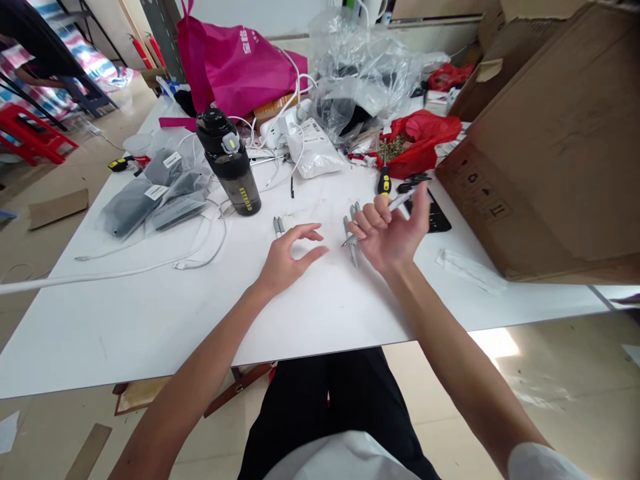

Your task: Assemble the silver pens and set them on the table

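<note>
My right hand (393, 233) is raised over the table with its fingers curled around a slim grey-and-white marker pen (399, 201). The thumb points up, and one end of the pen sticks out toward the left. Just left of that hand, more grey-and-white marker pens (353, 255) lie on the white table, partly covered by the fingers. My left hand (287, 261) is open, thumb and fingers apart with nothing between them. Beyond its knuckles are two more pens (278, 227) side by side, their lower ends hidden by the hand.
A black bottle (233, 167) stands left of centre, near bagged dark items (135, 207) and white cables (125, 273). At the right, a large cardboard box (560, 147) borders the work area. A screwdriver (384, 181), red bag (425, 137) and pink bag (235, 63) lie behind.
</note>
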{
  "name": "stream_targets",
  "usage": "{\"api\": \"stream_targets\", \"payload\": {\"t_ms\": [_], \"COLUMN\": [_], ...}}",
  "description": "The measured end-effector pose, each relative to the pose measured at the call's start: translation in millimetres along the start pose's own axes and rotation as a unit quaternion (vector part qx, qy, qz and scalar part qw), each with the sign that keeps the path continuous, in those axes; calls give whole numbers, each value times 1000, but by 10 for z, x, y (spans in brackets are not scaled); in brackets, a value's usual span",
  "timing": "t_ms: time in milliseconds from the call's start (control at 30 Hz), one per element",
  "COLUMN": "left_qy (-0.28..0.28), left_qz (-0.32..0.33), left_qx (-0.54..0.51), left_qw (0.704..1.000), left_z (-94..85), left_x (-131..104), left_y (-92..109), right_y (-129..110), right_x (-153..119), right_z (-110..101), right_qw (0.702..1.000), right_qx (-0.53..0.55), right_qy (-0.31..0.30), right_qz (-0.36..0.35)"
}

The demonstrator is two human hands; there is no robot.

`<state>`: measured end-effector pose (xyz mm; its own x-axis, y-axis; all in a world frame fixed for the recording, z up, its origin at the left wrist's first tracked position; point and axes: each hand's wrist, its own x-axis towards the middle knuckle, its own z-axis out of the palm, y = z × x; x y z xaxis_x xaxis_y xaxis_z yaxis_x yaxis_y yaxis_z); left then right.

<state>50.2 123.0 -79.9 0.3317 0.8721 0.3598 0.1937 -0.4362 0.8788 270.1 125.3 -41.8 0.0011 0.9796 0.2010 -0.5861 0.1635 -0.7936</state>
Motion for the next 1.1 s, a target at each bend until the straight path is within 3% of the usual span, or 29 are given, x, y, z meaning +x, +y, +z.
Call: {"api": "stream_targets", "payload": {"t_ms": [67, 133, 200, 267, 300, 333, 400, 500, 567, 633, 700, 833, 933, 1000, 1033, 1100], "left_qy": [-30, -20, 16, 60, 85, 108, 136, 145, 133, 111, 91, 75, 70, 71, 72, 77], "left_qz": [7, -14, -53, -86, -98, -106, -113, -115, -116, -121, -131, -153, -167, -175, -179, -184], "left_qx": [-28, -70, -125, -199, -244, -291, -370, -425, -437, -440, -437, -431, -438, -441, -437, -418], "left_qw": [999, 997, 991, 974, 961, 945, 912, 886, 882, 883, 885, 886, 881, 878, 878, 886], "left_z": [23, 45, 45, 14, -14, -49, -129, -234, -271, -276, -259, -207, -179, -164, -155, -138], "left_x": [-10, -7, 18, 65, 93, 122, 169, 199, 194, 178, 160, 136, 129, 128, 127, 129], "left_y": [-19, -35, -44, -39, -30, -16, 24, 92, 127, 143, 142, 121, 102, 81, 66, 27], "right_y": [102, 209, 252, 194, 132, 57, -92, -220, -232, -217, -205, -221, -207, -154, -114, -14], "right_x": [-68, -127, -161, -175, -181, -190, -222, -287, -303, -268, -177, 85, 245, 300, 311, 309], "right_z": [204, 335, 313, 105, -61, -258, -689, -1241, -1448, -1519, -1498, -1366, -1195, -989, -851, -525], "right_qw": [999, 996, 988, 954, 912, 848, 697, 502, 412, 369, 365, 387, 422, 489, 545, 689], "right_qx": [-26, -67, -136, -278, -388, -508, -696, -851, -898, -919, -923, -915, -898, -863, -829, -715], "right_qy": [-32, -50, -64, -59, -58, -56, 1, 86, 121, 122, 102, 69, 58, 25, -4, -70], "right_qz": [-5, -18, -34, -92, -121, -142, -175, -128, -93, -65, -59, -89, -110, -123, -128, -102]}}
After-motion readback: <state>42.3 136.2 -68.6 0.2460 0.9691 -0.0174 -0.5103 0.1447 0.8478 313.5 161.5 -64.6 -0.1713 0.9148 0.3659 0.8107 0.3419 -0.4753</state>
